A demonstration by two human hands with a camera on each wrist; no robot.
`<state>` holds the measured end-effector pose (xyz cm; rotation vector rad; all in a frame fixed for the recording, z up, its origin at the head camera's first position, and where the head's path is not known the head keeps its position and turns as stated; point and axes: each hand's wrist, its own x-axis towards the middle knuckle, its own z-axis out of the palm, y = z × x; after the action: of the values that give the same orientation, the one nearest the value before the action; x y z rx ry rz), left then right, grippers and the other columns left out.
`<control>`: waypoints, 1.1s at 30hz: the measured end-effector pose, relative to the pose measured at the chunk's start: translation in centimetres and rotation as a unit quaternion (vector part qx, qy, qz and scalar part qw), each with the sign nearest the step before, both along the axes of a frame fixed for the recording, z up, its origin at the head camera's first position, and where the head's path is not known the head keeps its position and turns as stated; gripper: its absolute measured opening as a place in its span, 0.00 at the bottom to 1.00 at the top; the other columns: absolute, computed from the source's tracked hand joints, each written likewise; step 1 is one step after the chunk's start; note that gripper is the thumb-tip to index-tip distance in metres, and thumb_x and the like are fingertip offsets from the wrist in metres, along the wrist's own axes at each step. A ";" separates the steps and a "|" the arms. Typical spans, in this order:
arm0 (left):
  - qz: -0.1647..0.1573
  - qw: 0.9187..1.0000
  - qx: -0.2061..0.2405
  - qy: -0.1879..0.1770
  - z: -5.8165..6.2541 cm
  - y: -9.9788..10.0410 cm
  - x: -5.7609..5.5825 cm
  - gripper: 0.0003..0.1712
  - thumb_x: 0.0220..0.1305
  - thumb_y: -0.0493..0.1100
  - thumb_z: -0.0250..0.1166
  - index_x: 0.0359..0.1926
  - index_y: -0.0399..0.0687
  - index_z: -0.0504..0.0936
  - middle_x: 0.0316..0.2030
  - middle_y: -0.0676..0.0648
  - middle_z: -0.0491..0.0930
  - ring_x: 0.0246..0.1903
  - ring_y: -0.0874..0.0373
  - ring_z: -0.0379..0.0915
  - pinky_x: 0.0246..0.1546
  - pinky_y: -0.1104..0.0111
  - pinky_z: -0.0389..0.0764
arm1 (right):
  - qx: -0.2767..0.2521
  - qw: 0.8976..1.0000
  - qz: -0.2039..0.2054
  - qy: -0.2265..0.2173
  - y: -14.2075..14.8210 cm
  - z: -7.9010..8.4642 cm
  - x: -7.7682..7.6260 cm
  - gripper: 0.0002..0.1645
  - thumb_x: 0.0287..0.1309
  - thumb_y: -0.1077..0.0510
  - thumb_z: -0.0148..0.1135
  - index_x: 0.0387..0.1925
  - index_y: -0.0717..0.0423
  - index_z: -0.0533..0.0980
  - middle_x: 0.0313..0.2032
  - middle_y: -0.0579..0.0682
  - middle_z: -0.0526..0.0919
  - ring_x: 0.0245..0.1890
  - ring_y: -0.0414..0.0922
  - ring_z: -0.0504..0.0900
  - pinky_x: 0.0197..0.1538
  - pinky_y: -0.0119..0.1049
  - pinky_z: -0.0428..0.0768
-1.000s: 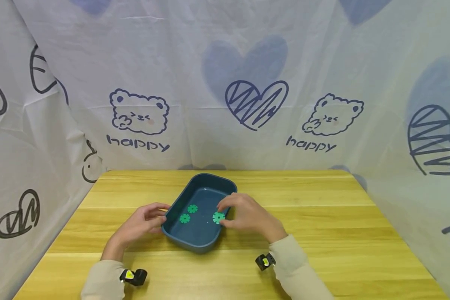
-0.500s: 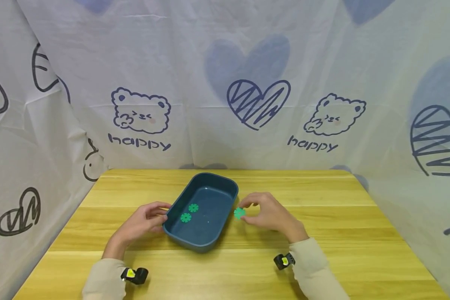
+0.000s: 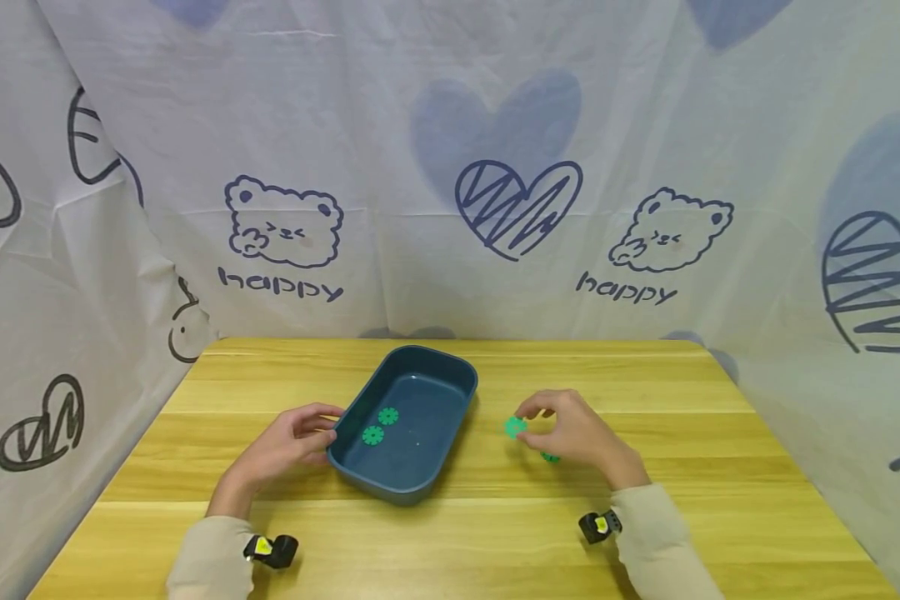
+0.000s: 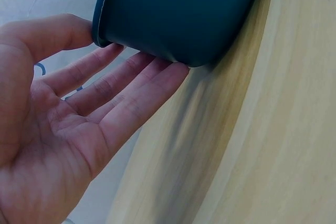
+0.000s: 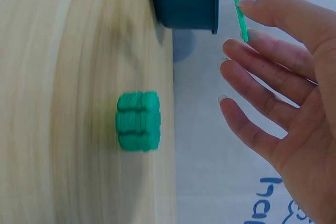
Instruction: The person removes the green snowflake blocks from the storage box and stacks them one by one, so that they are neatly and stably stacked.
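A dark blue rectangular bin (image 3: 401, 492) stands on the table, with two green notched discs (image 3: 372, 436) lying inside it. My left hand (image 3: 288, 446) touches the bin's left side, its fingers mostly straight along the outer wall and the thumb tip right at the rim, as the left wrist view shows. To the right of the bin, above the table, my right hand (image 3: 573, 429) pinches one thin green notched disc (image 5: 240, 17) between thumb and index finger. Below that hand stands a stack of several green discs (image 5: 138, 121), mostly hidden by the hand in the head view.
The wooden table (image 3: 480, 542) ends at a back edge against a white cloth (image 3: 390, 167) printed with bears and hearts. More cloth hangs at the left and right. A small black camera (image 3: 270, 550) is strapped at each wrist.
My right hand has lifted a green disc out of the bin and carried it right, over the rim to near the stack. My left hand stays at the bin.
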<state>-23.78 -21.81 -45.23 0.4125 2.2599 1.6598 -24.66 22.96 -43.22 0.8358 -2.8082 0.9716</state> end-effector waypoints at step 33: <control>0.003 1.000 0.000 0.000 0.2 0.1 0.2 0.28 0.76 0.40 0.60 0.70 0.30 0.68 0.59 0.25 0.78 0.53 0.45 0.83 0.49 0.56 0.90 | -0.007 0.997 -0.047 -0.068 5.1 -2.3 0.0 0.12 0.55 0.54 0.77 0.41 0.52 0.86 0.42 0.47 0.89 0.43 0.45 0.84 0.48 0.41 0.87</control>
<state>-23.62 -21.75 -45.02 0.4057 2.2626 1.6628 -24.71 28.09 -45.57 0.6536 -2.9194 1.0700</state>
